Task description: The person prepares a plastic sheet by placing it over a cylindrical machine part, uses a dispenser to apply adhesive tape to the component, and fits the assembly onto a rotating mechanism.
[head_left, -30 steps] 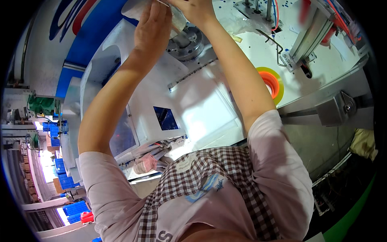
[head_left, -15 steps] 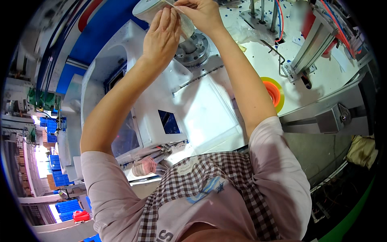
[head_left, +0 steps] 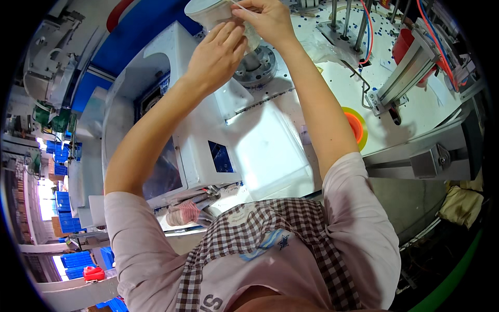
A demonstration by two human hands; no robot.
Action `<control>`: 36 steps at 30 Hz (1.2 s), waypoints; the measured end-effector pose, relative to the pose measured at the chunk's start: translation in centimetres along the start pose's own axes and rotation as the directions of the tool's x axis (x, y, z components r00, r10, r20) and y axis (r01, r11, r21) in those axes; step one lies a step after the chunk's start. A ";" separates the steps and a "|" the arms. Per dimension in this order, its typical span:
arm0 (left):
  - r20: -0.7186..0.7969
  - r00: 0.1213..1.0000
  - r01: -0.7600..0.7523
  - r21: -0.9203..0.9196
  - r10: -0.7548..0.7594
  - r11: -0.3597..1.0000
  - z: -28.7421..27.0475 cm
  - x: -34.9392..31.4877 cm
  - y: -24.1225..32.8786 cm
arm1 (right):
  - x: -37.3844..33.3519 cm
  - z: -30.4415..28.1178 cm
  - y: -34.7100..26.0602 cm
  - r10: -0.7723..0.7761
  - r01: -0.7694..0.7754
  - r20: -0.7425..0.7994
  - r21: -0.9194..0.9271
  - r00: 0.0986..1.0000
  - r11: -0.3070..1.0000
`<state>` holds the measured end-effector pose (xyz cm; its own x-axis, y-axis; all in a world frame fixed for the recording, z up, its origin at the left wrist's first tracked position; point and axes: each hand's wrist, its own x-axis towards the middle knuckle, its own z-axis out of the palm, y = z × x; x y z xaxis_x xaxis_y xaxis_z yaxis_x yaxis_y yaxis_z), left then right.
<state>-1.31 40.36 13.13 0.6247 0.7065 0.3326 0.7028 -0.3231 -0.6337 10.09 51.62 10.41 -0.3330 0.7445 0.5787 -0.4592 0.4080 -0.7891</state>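
Note:
At the top of the view stands a pale, translucent cup-like piece (head_left: 212, 15) with a round disc at one end, above a round bolted metal base (head_left: 266, 66). Against its near side lies my left hand (head_left: 215, 56), its fingers stretched out and resting on the surface. My right hand (head_left: 269, 22) is pinched on a thin white strip (head_left: 241, 7) beside the piece. The fingertips of the right hand are partly hidden, and the piece is cut off by the upper edge.
A white machine housing (head_left: 200, 130) and a white plastic bin (head_left: 273, 151) stand below my arms. At right are a tape roll (head_left: 357, 127), a bent metal rod (head_left: 357, 78) and an aluminium bracket (head_left: 403, 67). A striped glove (head_left: 183, 213) lies near my apron.
Both hands and the cup-like piece appear slightly lower and further right, as does the surrounding scene. The left hand stays against the piece, and the right hand keeps its pinch on the strip.

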 end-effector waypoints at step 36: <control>0.177 0.944 0.314 -0.223 -0.278 0.923 -5.6 -3.7 -1.2 | 0.1 0.9 0.2 0.046 -0.044 -0.049 0.029 0.998 0.999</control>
<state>-2.56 34.62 16.61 0.3339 0.8684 0.3667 0.9205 -0.2166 -0.3252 9.20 51.31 10.48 -0.3128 0.7874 0.5312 -0.4680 0.3588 -0.8076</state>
